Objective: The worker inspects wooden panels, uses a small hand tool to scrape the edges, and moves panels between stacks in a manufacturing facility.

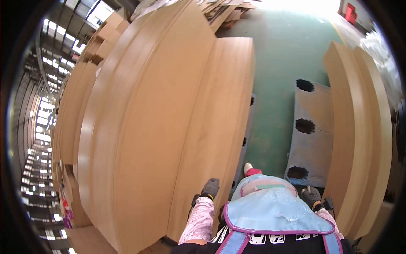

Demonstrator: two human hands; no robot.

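Observation:
My left hand [210, 188], in a dark grey glove, is over the near end of a long wood-grain board [211, 110]. Its fingers point forward and look stretched out, holding nothing; whether they touch the surface I cannot tell. My right hand [312, 195], gloved too, hangs at my right side with its fingers loosely apart. Nothing shows in it. It is nearest to a stack of wood-coloured boards [344, 127] and a grey-blue support [315, 106] with several dark, ragged holes. Both wrists carry dark bands.
Larger wood-coloured boards [156, 118] stand in layers to my left. Between the two sides runs a green floor [277, 55]. Loose board scraps [224, 12] lie at the far end, and white wrapped bundles [380, 51] are at the far right. My foot [248, 168] is on the floor.

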